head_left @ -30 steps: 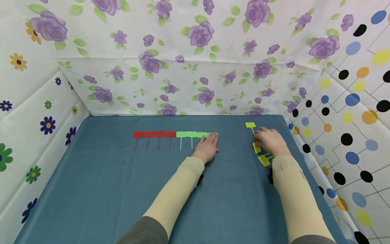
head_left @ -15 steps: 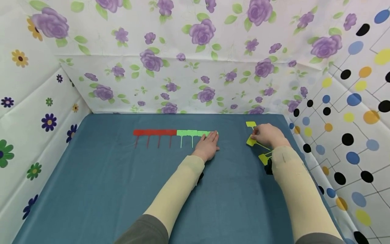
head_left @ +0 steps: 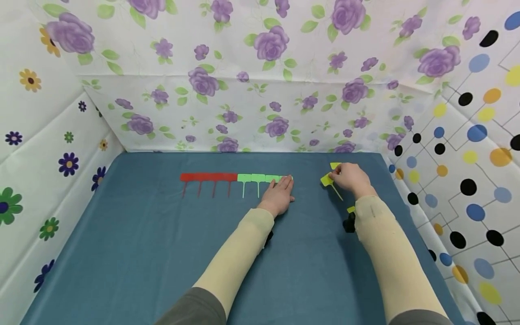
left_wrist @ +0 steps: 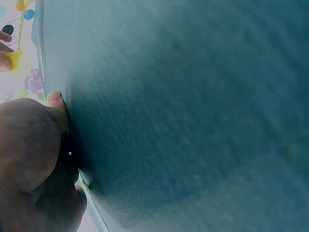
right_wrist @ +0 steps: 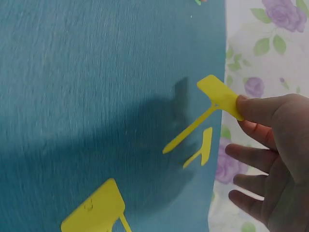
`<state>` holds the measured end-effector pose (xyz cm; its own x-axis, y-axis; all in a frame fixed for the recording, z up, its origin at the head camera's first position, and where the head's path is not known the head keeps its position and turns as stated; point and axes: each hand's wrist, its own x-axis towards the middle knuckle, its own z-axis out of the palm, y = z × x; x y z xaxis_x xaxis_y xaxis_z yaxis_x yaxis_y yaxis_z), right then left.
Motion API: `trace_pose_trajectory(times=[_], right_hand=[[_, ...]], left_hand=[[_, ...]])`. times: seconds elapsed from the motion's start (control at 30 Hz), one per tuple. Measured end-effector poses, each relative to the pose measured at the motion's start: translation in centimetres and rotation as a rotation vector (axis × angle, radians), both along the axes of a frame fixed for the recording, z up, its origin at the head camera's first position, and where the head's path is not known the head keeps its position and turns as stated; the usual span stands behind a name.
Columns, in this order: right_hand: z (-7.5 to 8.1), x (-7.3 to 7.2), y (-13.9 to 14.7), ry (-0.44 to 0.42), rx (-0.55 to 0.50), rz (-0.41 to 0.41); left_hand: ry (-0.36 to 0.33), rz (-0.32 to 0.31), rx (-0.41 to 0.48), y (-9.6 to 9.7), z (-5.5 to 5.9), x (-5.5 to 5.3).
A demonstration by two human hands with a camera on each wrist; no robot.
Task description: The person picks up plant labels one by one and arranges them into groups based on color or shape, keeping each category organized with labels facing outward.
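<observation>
My right hand (head_left: 352, 179) pinches a yellow T-shaped plant label (right_wrist: 219, 94) by one end of its head, between thumb and forefinger. The label is raised off the cloth, its stem slanting down; my other fingers are spread. Beneath my right hand and forearm lie other yellow plant labels (right_wrist: 96, 208), partly hidden in the head view. My left hand (head_left: 277, 196) rests with straight fingers over the right end of a row of light green plant labels (head_left: 252, 178), covering some of their stems. Red plant labels (head_left: 209, 177) continue that row leftward, heads touching, stems toward me.
A blue cloth (head_left: 162, 262) covers the table. Behind it stands a white sheet with purple roses (head_left: 270, 43). A flowered sheet (head_left: 53, 194) closes the left side and a dotted sheet (head_left: 467, 187) the right. Black wrist devices (head_left: 349, 223) sit under the wrists.
My right hand has picked up a yellow plant label and moved it slightly up and left, off the cloth. My left hand has stayed on the green labels.
</observation>
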<state>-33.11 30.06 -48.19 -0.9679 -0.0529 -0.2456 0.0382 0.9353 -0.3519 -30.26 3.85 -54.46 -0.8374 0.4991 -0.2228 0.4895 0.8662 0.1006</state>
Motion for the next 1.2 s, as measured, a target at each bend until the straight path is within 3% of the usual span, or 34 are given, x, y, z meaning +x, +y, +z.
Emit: trace_pose_trajectory(times=[0.3,0.6,0.97,1.2], right_hand=[[-1.2,0.0,-1.6,0.024,-0.160,-0.178],[-3.0,-0.6,-4.1,-0.037,-0.226,-0.258],[-4.5,-0.9,-6.3,0.026,-0.258,-0.262],[-5.1,-1.1,-6.7,0.068,-0.219,-0.216]], left_hand=[[-0.008,0.010,0.009,0.0,-0.2,0.0],[-0.007,0.011,0.006,-0.2,-0.3,-0.2],[-0.002,0.000,-0.022,-0.1,-0.5,-0.3],[0.001,-0.003,-0.018,-0.1,-0.5,-0.3]])
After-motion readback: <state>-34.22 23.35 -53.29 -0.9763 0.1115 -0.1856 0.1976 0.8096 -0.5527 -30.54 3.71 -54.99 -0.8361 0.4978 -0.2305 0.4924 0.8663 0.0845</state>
